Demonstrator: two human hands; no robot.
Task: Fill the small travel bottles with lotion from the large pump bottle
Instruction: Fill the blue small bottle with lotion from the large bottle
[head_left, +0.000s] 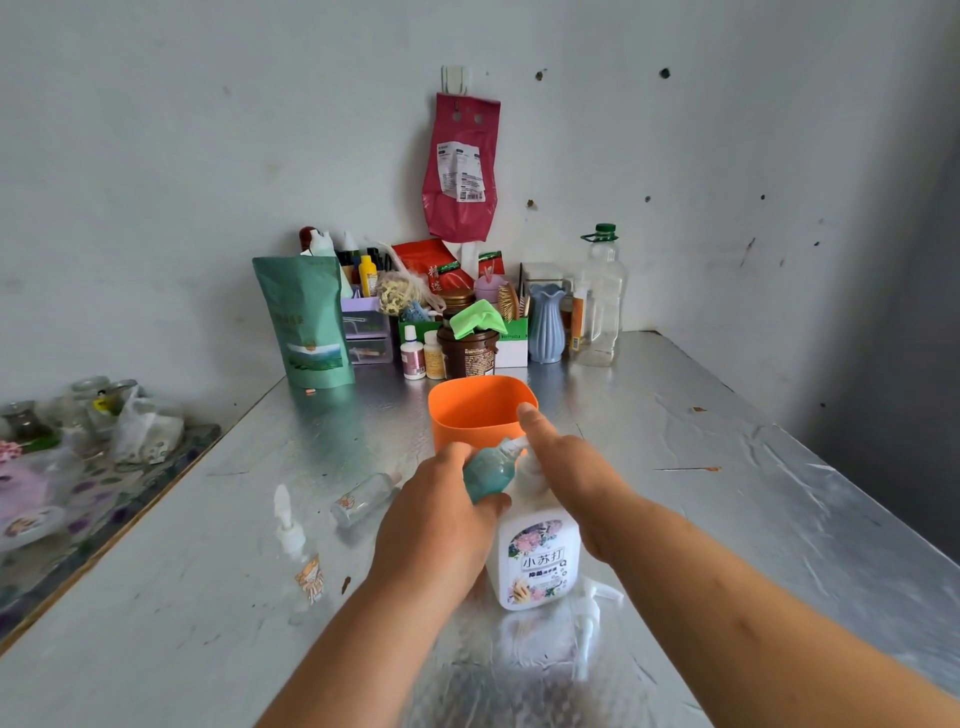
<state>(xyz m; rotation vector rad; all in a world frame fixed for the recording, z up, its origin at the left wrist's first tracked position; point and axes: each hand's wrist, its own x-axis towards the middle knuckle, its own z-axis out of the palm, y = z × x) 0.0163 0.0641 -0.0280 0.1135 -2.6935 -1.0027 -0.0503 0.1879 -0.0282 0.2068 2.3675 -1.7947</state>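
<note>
Pump head of the large pump bottle (540, 556) is hidden beneath the right hand (576, 473), laid over it with index finger straight. The teal travel bottle (488, 470) is gripped by the left hand (436, 525) beside it. An orange cup (475, 410) stands just behind on the tabletop (701, 467).

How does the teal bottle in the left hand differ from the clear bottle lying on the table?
The teal bottle is tinted blue-green; the clear bottle is see-through with an orange-patterned label. The teal bottle is tilted, neck at the pump bottle's nozzle; the clear bottle lies on its side. The left hand grips the teal bottle; nothing touches the clear bottle. Both are far smaller than the pump bottle.
</note>
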